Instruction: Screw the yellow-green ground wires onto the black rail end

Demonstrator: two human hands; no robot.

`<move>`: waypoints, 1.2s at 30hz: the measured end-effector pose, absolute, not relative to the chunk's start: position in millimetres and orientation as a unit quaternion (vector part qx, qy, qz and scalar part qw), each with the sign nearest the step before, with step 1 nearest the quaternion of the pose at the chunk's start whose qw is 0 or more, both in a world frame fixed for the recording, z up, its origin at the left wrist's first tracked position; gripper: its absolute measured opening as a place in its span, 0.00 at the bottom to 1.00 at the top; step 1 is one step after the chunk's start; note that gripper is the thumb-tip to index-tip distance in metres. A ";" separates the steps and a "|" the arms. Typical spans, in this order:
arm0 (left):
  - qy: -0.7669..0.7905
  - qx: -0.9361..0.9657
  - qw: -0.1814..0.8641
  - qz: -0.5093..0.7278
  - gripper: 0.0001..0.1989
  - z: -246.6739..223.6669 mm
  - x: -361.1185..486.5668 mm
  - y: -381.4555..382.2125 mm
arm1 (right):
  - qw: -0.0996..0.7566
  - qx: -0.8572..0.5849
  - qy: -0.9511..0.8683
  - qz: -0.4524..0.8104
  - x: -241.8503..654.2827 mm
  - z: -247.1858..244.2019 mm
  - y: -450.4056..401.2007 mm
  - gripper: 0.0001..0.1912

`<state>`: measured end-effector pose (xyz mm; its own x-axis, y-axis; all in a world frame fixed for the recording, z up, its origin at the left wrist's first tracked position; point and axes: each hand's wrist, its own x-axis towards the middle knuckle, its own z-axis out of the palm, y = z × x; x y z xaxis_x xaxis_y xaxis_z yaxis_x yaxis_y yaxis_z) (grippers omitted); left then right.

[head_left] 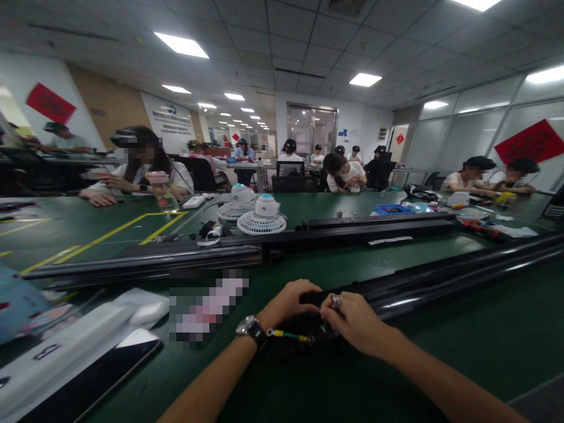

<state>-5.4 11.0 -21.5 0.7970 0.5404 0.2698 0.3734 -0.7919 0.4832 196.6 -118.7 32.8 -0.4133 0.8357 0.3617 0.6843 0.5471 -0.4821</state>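
My left hand (291,304) is closed around the near end of a long black bar (396,291), which stretches away to the right. It wears a wristwatch (252,330) on its wrist. Close beside it, my right hand (355,322) has its fingers curled in a pinch at the same end, and a ring shows on one finger. Whatever the pinch holds is hidden by the fingers. A short green wire (288,335) with yellow sleeves and a ring terminal sticks out below my hands, its other end reaching a dark part of the bar.
More black bars (176,261) lie across the green table (247,376). Beyond them are two white fans (262,214), a bottle (162,191) and a blue tray (392,210). A black-screened device (97,376) lies at front left. Several people sit at tables around.
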 end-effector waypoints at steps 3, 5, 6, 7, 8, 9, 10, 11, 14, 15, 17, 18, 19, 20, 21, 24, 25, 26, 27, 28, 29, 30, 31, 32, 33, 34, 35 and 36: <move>0.240 0.926 0.209 0.200 0.19 -21.0 -3.7 11.5 | 0.272 -0.465 -0.836 0.110 198.0 33.7 -118.1 0.14; 0.237 0.927 0.210 0.201 0.18 -21.0 -2.9 11.6 | 0.244 -0.467 -0.844 0.095 198.1 34.4 -117.7 0.14; 0.236 0.927 0.209 0.201 0.18 -21.0 -2.7 11.7 | 0.232 -0.468 -0.848 0.091 198.1 34.6 -117.4 0.13; 0.233 0.928 0.208 0.202 0.18 -20.9 -2.6 11.7 | 0.224 -0.468 -0.850 0.090 198.0 34.7 -117.1 0.13; 0.231 0.929 0.207 0.203 0.17 -20.5 -2.5 11.7 | 0.220 -0.467 -0.852 0.091 198.0 34.7 -116.9 0.12; 0.228 0.929 0.206 0.204 0.17 -20.0 -2.6 11.5 | 0.217 -0.463 -0.854 0.094 198.2 34.9 -116.6 0.11; 0.225 0.930 0.204 0.205 0.17 -19.1 -2.6 11.3 | 0.215 -0.458 -0.857 0.097 198.6 35.1 -116.4 0.10; 0.222 0.931 0.203 0.206 0.16 -18.2 -2.7 11.0 | 0.213 -0.451 -0.861 0.101 199.3 35.4 -116.3 0.10; 0.215 0.932 0.205 0.209 0.16 -15.6 -2.3 9.0 | 0.218 -0.435 -0.866 0.116 203.0 35.8 -115.9 0.10; 0.213 0.932 0.207 0.209 0.15 -15.3 -1.9 8.1 | 0.226 -0.433 -0.864 0.122 204.5 35.1 -115.6 0.10; 0.214 0.930 0.212 0.209 0.14 -15.4 -0.7 5.9 | 0.250 -0.435 -0.854 0.139 207.6 32.0 -114.7 0.09; 0.215 0.930 0.215 0.207 0.14 -15.7 -0.1 4.8 | 0.264 -0.436 -0.847 0.150 208.7 29.6 -114.1 0.09; 0.216 0.929 0.218 0.205 0.14 -16.1 0.4 3.9 | 0.279 -0.437 -0.839 0.165 209.4 26.8 -113.7 0.09; 0.217 0.929 0.221 0.203 0.15 -16.3 0.9 3.2 | 0.293 -0.437 -0.831 0.181 209.5 24.0 -113.5 0.10; 0.218 0.929 0.223 0.200 0.15 -16.3 1.1 2.5 | 0.304 -0.435 -0.824 0.197 209.0 21.5 -113.7 0.10; 0.220 0.928 0.227 0.196 0.15 -15.2 0.9 1.0 | 0.323 -0.420 -0.814 0.238 204.7 17.4 -117.4 0.10; 0.220 0.928 0.228 0.196 0.16 -14.7 0.5 0.5 | 0.326 -0.414 -0.814 0.243 202.9 17.3 -119.3 0.10; 0.220 0.927 0.229 0.197 0.16 -14.3 0.0 0.0 | 0.327 -0.410 -0.817 0.240 201.2 17.5 -121.2 0.09; 0.220 0.927 0.230 0.199 0.16 -14.1 -0.5 -0.4 | 0.328 -0.408 -0.820 0.231 199.8 17.9 -122.8 0.08; 0.221 0.926 0.231 0.201 0.16 -14.1 -0.9 -0.8 | 0.328 -0.409 -0.823 0.217 198.8 18.0 -124.1 0.08; 0.221 0.925 0.233 0.202 0.16 -14.4 -1.3 -1.0 | 0.325 -0.412 -0.826 0.204 198.4 17.9 -124.9 0.07; 0.221 0.924 0.234 0.204 0.16 -14.8 -1.5 -1.1 | 0.322 -0.416 -0.828 0.194 198.4 17.3 -125.1 0.07; 0.221 0.924 0.236 0.205 0.16 -15.3 -1.6 -1.1 | 0.320 -0.419 -0.828 0.190 198.7 16.2 -124.8 0.07; 0.221 0.923 0.237 0.205 0.16 -15.9 -1.6 -1.0 | 0.318 -0.421 -0.828 0.188 199.2 14.8 -124.1 0.07; 0.221 0.923 0.239 0.206 0.16 -16.5 -1.6 -0.7 | 0.317 -0.423 -0.828 0.187 199.6 13.2 -123.2 0.07; 0.221 0.923 0.239 0.207 0.17 -17.2 -1.5 -0.4 | 0.316 -0.423 -0.829 0.186 199.9 11.6 -122.2 0.08; 0.220 0.922 0.239 0.208 0.17 -18.0 -1.3 0.0 | 0.315 -0.422 -0.830 0.185 200.0 10.1 -121.3 0.08; 0.220 0.922 0.238 0.210 0.18 -18.8 -1.2 0.4 | 0.314 -0.421 -0.831 0.184 199.9 8.9 -120.6 0.09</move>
<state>-1.2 0.4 -18.8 0.8153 0.5054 0.2825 0.3054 -0.7899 0.5317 199.9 -120.6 8.9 -0.4484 0.8153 0.3664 0.5846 0.5776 -0.5697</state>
